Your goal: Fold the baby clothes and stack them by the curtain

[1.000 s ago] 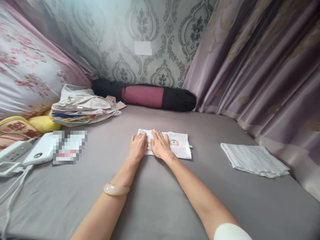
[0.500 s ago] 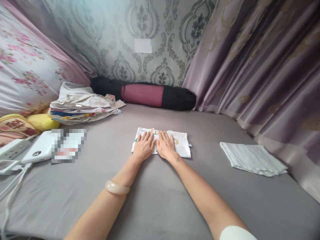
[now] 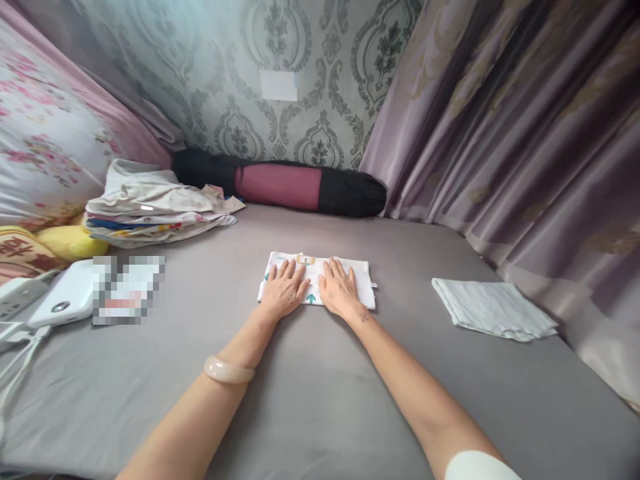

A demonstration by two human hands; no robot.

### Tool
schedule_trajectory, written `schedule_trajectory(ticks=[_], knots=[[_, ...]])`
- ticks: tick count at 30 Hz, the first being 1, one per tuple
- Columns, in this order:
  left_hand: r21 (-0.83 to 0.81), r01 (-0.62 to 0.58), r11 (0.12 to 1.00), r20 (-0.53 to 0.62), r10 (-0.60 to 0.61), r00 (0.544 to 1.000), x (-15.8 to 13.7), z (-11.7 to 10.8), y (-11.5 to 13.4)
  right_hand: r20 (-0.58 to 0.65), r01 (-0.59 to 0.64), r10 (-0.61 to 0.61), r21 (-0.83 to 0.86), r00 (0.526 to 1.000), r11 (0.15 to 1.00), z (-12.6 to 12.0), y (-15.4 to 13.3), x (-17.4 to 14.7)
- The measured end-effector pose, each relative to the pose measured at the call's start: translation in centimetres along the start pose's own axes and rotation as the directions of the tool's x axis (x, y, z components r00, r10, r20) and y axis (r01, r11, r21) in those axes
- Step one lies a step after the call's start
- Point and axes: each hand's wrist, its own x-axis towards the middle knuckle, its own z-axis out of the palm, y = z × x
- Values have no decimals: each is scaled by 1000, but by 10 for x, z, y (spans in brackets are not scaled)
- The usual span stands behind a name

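Left hand (image 3: 286, 290) and right hand (image 3: 341, 288) lay flat on printed cloth (image 3: 313, 275), gripping nothing. Pale cloth (image 3: 495, 308) sat well apart.

My fingers (image 3: 336, 273) hid part of the folded printed cloth (image 3: 313, 275). Pixelation blurred the flat item (image 3: 131, 287) beside the white power bank (image 3: 70, 293); my view's left edge cut off the power strip (image 3: 19, 297).

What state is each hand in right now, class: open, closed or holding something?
Left hand: open, palm down on the folded printed cloth, not gripping it.
Right hand: open, palm down on the same cloth, not gripping it.
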Motion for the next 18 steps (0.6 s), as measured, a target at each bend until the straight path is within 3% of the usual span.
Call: schedule_trajectory(ticks=[18], knots=[[-16,17,1000,88,-16,996,1,-7,2,-9,-56,56,24,998,998,5,13,-3]])
